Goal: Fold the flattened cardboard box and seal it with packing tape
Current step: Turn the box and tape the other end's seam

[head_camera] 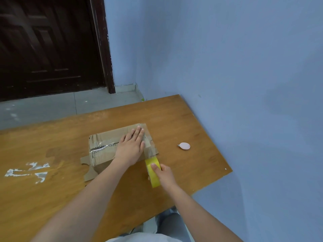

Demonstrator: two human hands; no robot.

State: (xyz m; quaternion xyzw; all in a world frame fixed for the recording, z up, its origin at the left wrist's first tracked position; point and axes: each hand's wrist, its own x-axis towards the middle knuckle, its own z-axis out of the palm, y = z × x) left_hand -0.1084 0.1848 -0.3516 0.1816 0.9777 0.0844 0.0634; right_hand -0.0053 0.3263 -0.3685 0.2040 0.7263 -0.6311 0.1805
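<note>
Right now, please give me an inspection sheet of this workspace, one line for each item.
Surface: wooden table, with torn tape scraps stuck at its left.
Job's things: cardboard box folded, clear tape along its top seam; yellow tape roll beside its near right corner.
Clutter: small pink cutter lying right of the box.
Grips: left hand flat on the box top; right hand holds the roll.
Cables: nothing seen.
Surroundings: blue wall, dark door, grey tiled floor.
</note>
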